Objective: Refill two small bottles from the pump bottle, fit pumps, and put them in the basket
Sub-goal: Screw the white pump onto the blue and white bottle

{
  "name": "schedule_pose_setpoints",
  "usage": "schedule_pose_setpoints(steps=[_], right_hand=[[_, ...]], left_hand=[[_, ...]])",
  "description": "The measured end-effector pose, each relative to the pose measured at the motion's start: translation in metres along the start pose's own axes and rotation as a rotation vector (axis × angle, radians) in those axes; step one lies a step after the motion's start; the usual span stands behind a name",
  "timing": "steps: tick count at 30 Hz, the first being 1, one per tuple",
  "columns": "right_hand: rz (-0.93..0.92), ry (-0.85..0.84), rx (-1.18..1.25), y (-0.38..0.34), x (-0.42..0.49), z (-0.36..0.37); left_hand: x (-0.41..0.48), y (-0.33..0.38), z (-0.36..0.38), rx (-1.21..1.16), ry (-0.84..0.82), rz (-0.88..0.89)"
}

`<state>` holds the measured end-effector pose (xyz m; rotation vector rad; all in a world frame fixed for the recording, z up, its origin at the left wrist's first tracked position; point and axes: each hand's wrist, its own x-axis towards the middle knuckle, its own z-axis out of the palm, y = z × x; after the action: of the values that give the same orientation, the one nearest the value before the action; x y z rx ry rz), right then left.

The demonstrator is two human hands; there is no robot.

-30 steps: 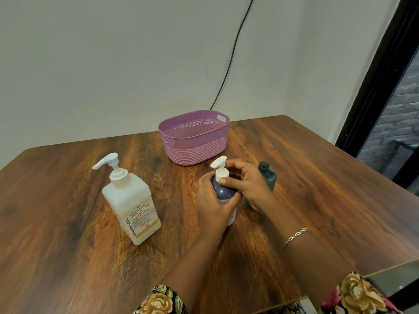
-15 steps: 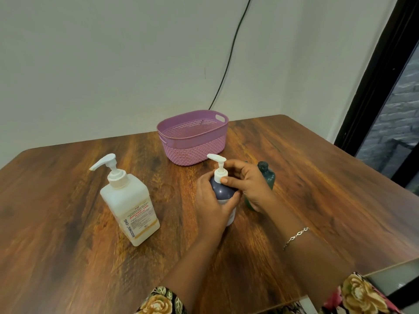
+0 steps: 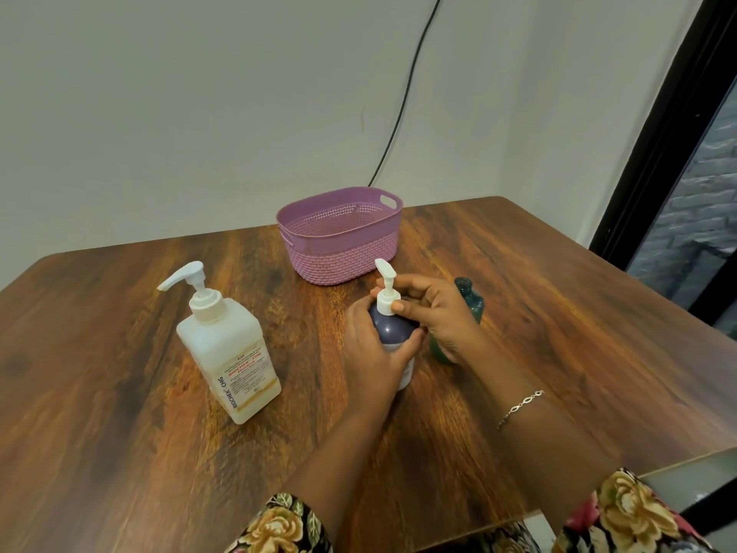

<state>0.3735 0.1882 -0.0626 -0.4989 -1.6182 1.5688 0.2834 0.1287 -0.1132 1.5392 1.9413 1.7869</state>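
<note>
On grained wood, left grip around the rounded purple bottle, right grip tight on its white pump collar.

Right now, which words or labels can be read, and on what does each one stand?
"BIOCHEK - CHG": dark letters up the side of the pump bottle.
"BIOCHEK - CHG": red letters on its front.
Smaller lines below them: too blurred to read.
No other text is readable.

One pump bottle, two small bottles, one basket.
</note>
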Motion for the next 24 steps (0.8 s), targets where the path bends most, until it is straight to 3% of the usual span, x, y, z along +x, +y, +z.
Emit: schedule_pose_setpoints(steps=[15, 18, 22, 24], right_hand=[[-0.152, 0.406, -0.283, 0.011, -0.012, 0.033], [-0.118, 0.352, -0.309, 0.007, -0.009, 0.025], [-0.002, 0.074, -0.208, -0.002, 0.000, 0.006], [0.021, 0.038, -0.142, -0.003, 0.002, 0.005]], left_hand=[[-0.004, 0.007, 0.003, -0.074, 0.028, -0.029], [-0.003, 0.005, 0.002, -0.050, 0.012, -0.018], [-0.001, 0.002, 0.002, -0.016, 0.009, -0.012], [-0.001, 0.002, 0.002, -0.004, 0.015, -0.014]])
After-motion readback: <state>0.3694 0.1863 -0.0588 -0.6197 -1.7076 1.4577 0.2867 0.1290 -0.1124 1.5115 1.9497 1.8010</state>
